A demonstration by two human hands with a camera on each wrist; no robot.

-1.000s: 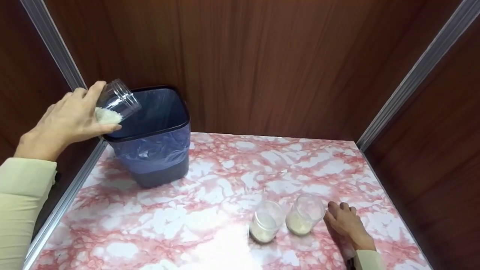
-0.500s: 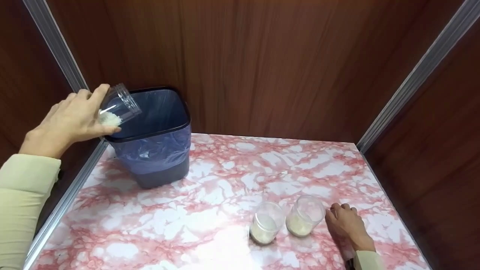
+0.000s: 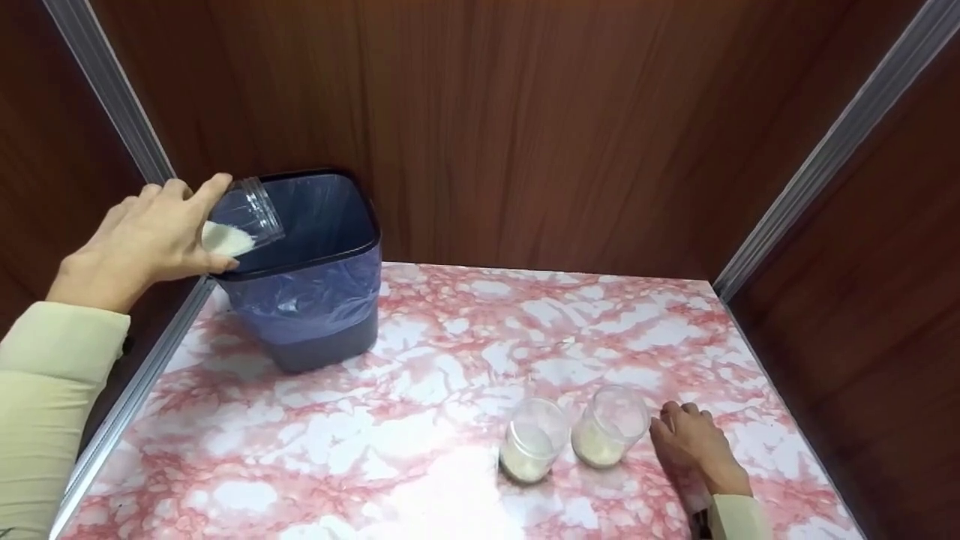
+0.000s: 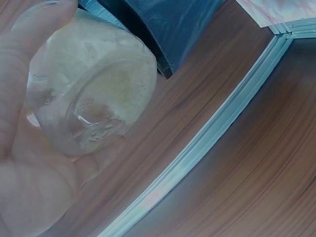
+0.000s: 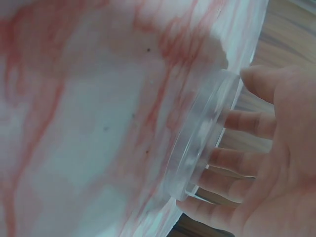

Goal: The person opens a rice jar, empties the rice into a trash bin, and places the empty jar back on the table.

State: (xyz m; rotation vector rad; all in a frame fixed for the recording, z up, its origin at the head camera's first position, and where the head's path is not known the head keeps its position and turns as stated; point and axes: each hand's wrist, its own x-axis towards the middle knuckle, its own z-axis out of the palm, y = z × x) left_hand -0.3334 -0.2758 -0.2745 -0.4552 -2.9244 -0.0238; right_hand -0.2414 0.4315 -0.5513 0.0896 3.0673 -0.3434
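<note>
My left hand (image 3: 142, 244) grips a clear plastic jar (image 3: 259, 210) on its side, threaded mouth towards the dark waste bin (image 3: 322, 352). White grains (image 3: 227, 239) gather along the jar's lower side near the fingers; the left wrist view looks at its round base (image 4: 111, 91). My right hand (image 3: 694, 446) is low over the table, right of two clear cups. In the right wrist view, thumb and fingers lie about the rim of a clear, round, lid-like piece (image 5: 197, 140), which the head view hides. Both the left cup (image 3: 534, 442) and the right cup (image 3: 611, 427) hold pale grains.
A bluish plastic liner (image 3: 311, 289) lines the bin, folded over its outside. The tabletop (image 3: 427, 382) has a red and white marbled pattern. Dark wood panels (image 3: 525, 135) stand behind and at both sides, with metal strips (image 3: 169, 356) along the corners and left edge.
My left hand has shifted slightly right and down, bringing the jar further over the bin. The right hand and both cups stay nearly where they were.
</note>
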